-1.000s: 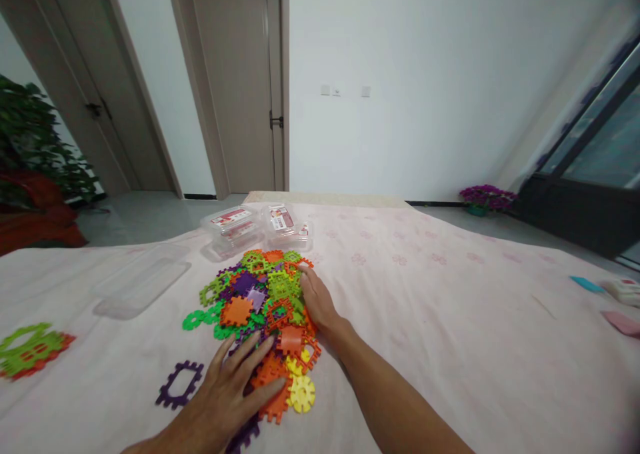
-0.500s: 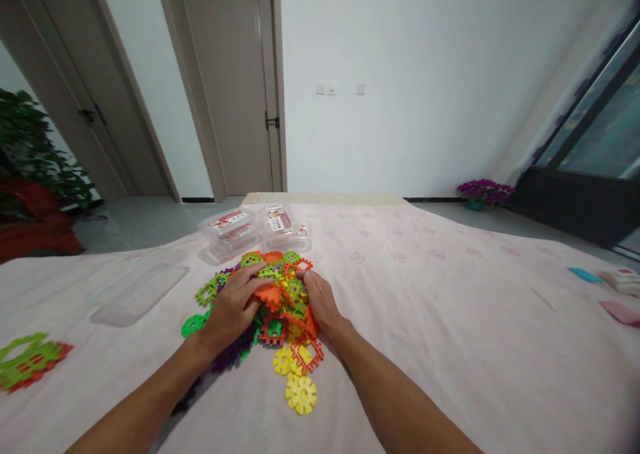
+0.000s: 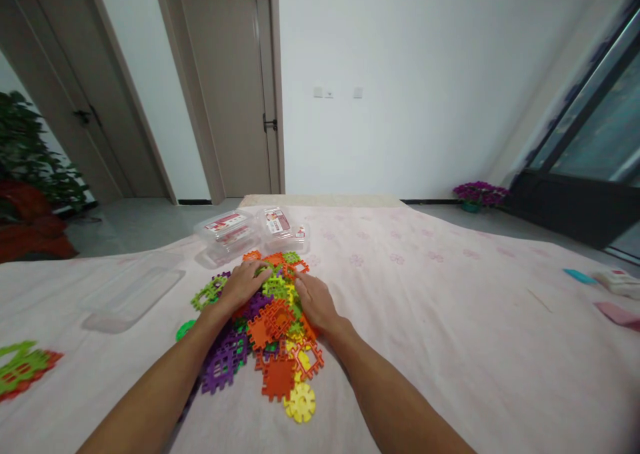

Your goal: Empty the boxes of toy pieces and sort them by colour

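A heap of flat plastic interlocking building pieces in orange, green, purple and yellow lies between my hands. My left hand [image 3: 245,284] rests on the heap's far left part, fingers stretched out over green pieces. Along the right side lies my right hand [image 3: 315,301], open, its fingertips touching the heap's edge. Orange square pieces [image 3: 270,324] sit on top at the front. A purple piece [image 3: 220,367] is by my left forearm, and a yellow notched disc [image 3: 302,402] lies at the near end. What is under my palms is hidden.
Clear plastic boxes [image 3: 227,234] with labels stand behind the heap. An open clear tray [image 3: 133,294] is to the left. Green and red pieces [image 3: 27,371] lie at the far left. A blue item [image 3: 579,276] and a pink item [image 3: 617,315] lie at the right on the pink cloth [image 3: 425,347].
My left hand has moved forward over the heap. Orange pieces that were under it now lie nearer to me, and more purple pieces show. My right hand has stayed almost in place.
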Motion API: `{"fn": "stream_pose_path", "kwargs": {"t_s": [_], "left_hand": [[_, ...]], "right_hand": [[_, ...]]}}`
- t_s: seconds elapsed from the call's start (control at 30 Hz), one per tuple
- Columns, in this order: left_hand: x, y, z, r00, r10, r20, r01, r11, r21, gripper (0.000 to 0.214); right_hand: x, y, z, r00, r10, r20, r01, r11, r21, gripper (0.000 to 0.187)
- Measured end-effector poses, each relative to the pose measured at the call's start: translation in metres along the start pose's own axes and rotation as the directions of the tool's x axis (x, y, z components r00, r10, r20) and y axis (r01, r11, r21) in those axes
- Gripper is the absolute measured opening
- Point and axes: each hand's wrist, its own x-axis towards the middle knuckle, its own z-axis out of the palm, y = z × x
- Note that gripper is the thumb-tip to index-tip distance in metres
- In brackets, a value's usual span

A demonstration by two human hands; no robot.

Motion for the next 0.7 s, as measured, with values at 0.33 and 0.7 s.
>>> {"fn": "stream_pose_path", "kwargs": {"t_s": [0.33, 0.7], "left_hand": [[-0.033, -0.003, -0.027, 0.968, -0.126, -0.218, 0.064, 0.961, -0.270, 0.055], [-0.060, -0.035, -0.001, 0.969, -0.201, -0.145, 0.173, 0.967, -0.188, 0.053]], "right_hand": [[0.003, 0.004, -0.006, 0.970, 0.044, -0.241, -0.003, 0.986, 0.169, 0.044], [0.001, -0.024, 0.002, 0.997, -0.011, 0.072, 0.005, 0.996, 0.093, 0.035]]}}
